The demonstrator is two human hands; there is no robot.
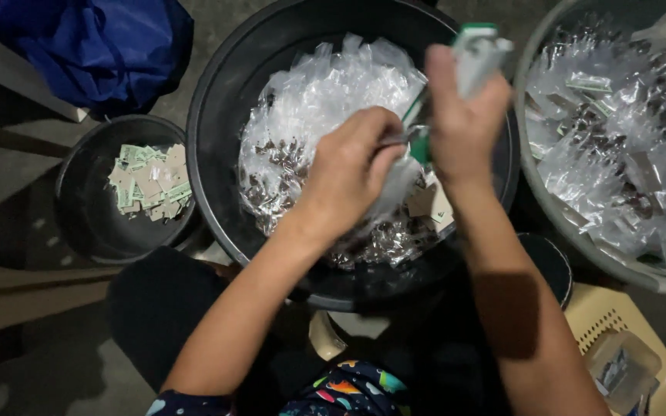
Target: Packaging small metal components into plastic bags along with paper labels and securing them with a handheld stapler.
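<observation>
the left hand (348, 173) pinches a stapler (418, 131). the right hand (460, 115) grips a little bag (478, 54). both are over the black tub (225, 100).

The grey round plastic tub (537, 192) of clear packets runs off the right edge, and the small green-and-white item (478, 54) in the right hand (464, 127) is motion-blurred.
</observation>
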